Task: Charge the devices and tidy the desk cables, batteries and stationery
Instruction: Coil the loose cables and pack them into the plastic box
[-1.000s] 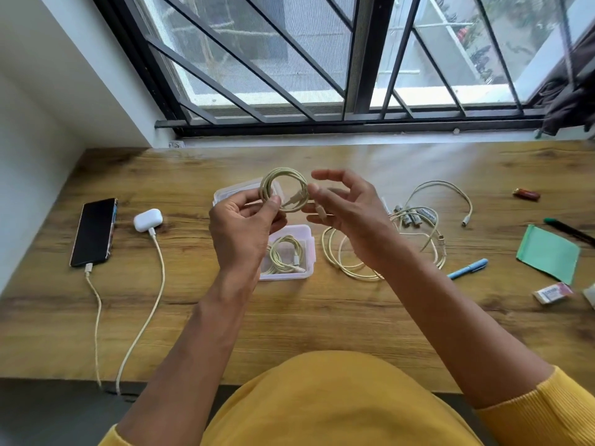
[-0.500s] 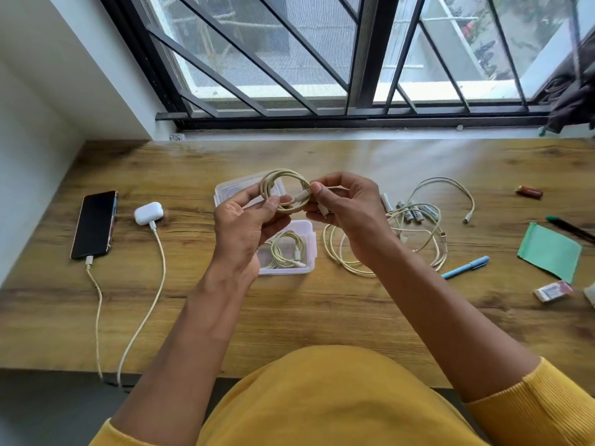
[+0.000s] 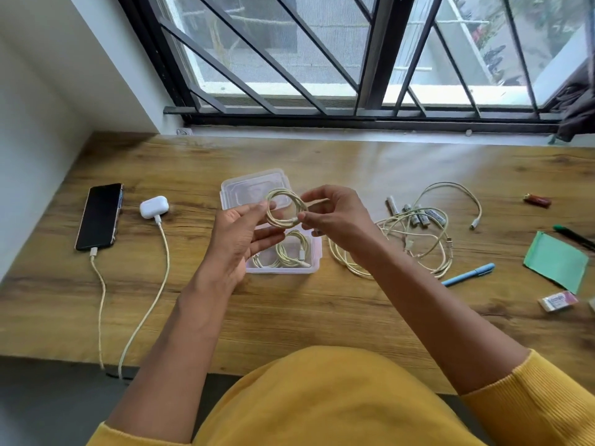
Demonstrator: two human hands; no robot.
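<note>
The right forearm covers part of the loose cable tangle [image 3: 415, 243], and the batteries [image 3: 418, 215] beyond it are too small to count surely. The left hand [image 3: 240, 241] hides a corner of the clear plastic box [image 3: 289, 268], which holds another wound cable. Since half a second ago the hands have dropped slightly and the left fingers have loosened. The coiled cable [image 3: 283, 209], cream and braided, is pinched between left thumb and fingers, while the right hand [image 3: 335, 217] nips its plug end; the two hands are close together above the box. Left of the left hand lie a plugged-in phone [image 3: 99, 217] and earbud case [image 3: 154, 206].
</note>
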